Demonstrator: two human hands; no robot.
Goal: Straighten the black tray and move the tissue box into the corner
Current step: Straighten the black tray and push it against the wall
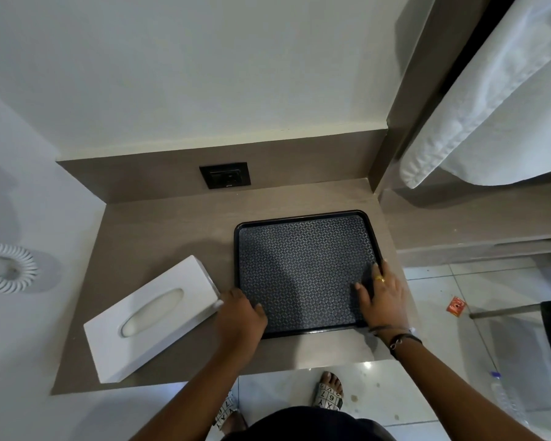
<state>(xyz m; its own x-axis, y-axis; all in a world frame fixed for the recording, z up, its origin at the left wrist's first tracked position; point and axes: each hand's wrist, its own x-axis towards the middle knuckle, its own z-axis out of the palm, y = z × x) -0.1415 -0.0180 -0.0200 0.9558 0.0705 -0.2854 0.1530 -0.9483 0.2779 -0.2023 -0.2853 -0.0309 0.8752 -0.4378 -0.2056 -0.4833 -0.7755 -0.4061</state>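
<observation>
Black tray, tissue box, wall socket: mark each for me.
black tray (303, 268): head view, bare patterned floor of the tray.
tissue box (147, 342): head view, white top face beside the slot.
wall socket (225, 175): head view, centre of the black plate.

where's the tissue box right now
The tissue box lies angled on the counter's front left, just left of the black tray, beside the left hand.
</observation>
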